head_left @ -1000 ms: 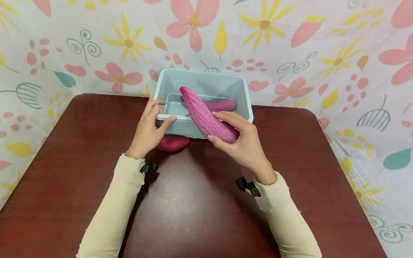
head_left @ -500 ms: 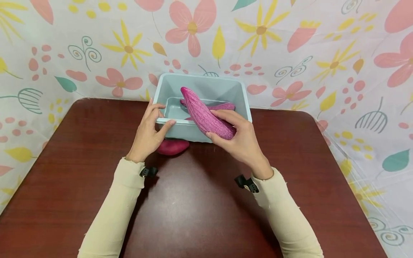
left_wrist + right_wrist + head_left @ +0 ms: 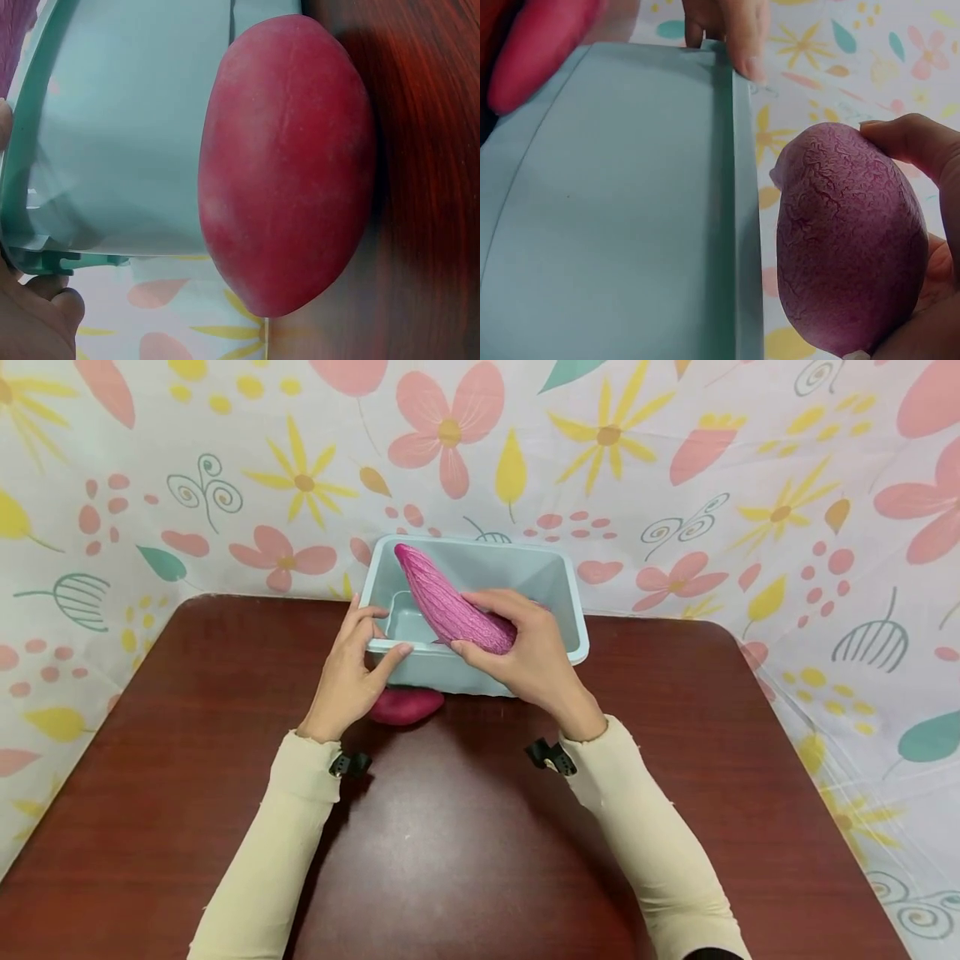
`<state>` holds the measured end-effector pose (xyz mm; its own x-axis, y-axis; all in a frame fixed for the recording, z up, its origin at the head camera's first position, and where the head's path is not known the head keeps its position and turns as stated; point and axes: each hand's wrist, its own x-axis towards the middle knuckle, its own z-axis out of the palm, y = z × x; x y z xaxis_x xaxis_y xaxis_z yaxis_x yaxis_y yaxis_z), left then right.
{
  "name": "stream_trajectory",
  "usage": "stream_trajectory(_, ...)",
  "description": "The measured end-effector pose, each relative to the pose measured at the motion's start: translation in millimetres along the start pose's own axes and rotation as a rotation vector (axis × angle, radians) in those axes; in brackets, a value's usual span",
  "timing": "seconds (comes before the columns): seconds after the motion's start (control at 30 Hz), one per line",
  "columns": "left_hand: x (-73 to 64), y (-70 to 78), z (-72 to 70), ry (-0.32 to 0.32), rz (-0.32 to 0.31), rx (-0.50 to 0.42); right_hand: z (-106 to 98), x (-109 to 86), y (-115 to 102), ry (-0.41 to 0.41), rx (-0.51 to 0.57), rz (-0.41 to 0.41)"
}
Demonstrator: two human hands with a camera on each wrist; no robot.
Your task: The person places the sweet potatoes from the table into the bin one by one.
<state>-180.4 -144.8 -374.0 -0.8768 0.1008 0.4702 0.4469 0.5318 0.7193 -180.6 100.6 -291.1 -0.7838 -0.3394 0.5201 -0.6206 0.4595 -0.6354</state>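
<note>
My right hand [image 3: 531,647] grips a long, wrinkled purple eggplant [image 3: 450,610] by its thick end, over the light-blue plastic box [image 3: 442,675]. Its narrow tip points away to the far left. In the right wrist view, the blunt end of the eggplant [image 3: 851,240] is above the rim. My left hand [image 3: 341,672] holds the box's front left corner, thumb on the front rim and fingers at the left rim. Against the front wall lies a smooth dark-red oval thing like a sweet potato [image 3: 289,165]. Another purple one inside the box is nearly hidden behind my right hand.
The box stands at the back of a dark reddish-brown table [image 3: 420,860]. A flower-printed white cloth [image 3: 442,510] hangs right behind it and along the sides. A black strap [image 3: 551,756] shows at the right wrist, another at the left.
My right hand has carried the eggplant left and farther forward over the box, covering more of the one inside. My left hand keeps its hold on the corner.
</note>
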Motion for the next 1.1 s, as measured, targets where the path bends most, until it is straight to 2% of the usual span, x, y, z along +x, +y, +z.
stream_trajectory(0.33, -0.7, 0.0, 1.6, 0.002, 0.005, -0.001, 11, 29.2, 6, -0.001, 0.001, 0.119)
stream_trajectory(0.57, -1.9, 0.6, 1.4, -0.005, -0.003, -0.017, 23, 44.9, 13, -0.046, 0.002, 0.164)
stream_trajectory(0.87, -1.4, 1.7, 0.7, 0.001, 0.001, -0.015, 37, 48.4, 22, -0.082, -0.015, 0.206)
stream_trajectory(1.1, -1.0, 0.5, 0.0, -0.007, 0.001, -0.003, 42, 47.0, 19, -0.087, -0.003, 0.186)
